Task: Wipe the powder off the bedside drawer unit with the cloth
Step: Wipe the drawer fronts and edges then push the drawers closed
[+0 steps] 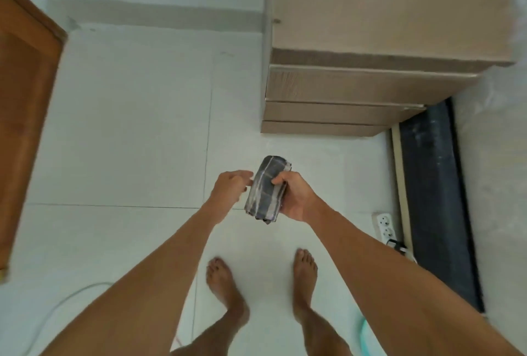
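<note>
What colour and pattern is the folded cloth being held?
Dark grey cloth with pale stripes, seen in the head view.

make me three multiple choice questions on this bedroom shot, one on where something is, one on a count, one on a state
1. Where is the white power strip?
A. on the tan wooden bedside drawer unit
B. on the pale tiled floor beside the black bed base
C. by the brown wooden door

2. How many drawer fronts show on the unit?
A. one
B. three
C. five

3. What state is the folded dark grey cloth in?
A. held by the right hand, with the left hand at its edge
B. lying on the floor
C. spread on the unit

Answers: 1 B, it lies on the tiles by the bed. 2 B, three stacked fronts show. 3 A, right fingers wrap it.
</note>
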The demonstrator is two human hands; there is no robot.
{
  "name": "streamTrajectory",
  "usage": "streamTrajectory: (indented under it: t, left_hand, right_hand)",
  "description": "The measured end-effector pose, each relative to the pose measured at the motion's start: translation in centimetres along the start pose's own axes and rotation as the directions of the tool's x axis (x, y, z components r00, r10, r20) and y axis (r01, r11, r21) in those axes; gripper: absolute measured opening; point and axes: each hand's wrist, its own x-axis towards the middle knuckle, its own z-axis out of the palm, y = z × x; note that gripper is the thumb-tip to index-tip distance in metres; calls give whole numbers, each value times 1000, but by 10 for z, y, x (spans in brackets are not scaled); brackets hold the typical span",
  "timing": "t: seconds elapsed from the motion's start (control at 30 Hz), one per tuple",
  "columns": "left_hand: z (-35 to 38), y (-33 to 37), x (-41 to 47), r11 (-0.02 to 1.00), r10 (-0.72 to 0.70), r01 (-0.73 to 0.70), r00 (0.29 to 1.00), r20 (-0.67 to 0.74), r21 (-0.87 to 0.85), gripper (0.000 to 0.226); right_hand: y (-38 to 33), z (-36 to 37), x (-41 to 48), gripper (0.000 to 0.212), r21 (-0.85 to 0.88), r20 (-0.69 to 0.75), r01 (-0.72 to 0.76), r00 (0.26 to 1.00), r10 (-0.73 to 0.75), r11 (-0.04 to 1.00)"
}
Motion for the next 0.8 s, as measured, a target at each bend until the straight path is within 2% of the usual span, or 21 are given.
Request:
streamTrajectory:
  t: [0.07, 0.27, 0.4, 0.5, 0.7, 0.8]
  left_hand:
    - [-6, 30, -51, 999, -21, 22, 999, 30, -37, 22]
    - [-40, 119, -166, 999, 4, 0, 992, 124, -35, 23]
    - [-58, 169, -205, 999, 46, -49, 988, 150, 13, 24]
    - [-65, 197, -221, 997, 73, -74, 979, 189, -5, 22]
    - [-61, 236, -227, 998, 61, -61, 981, 184, -6, 21]
    - [-56, 251, -220, 997, 68, -63, 982, 176, -32, 19]
  right_hand:
    - [-11, 21, -52, 64, -69, -48, -12, 999, 9, 998]
    - [-47, 86, -192, 23, -184, -145, 77, 984, -104, 980]
    - [-70, 116, -252, 27, -240, -140, 142, 974, -179, 960]
    - [-88, 130, -283, 21, -253, -133, 188, 965, -226, 949]
    - [-122, 135, -311, 15, -265, -141, 222, 954, -265, 938]
    - [-143, 130, -311, 19, -266, -152, 240, 946, -287, 933]
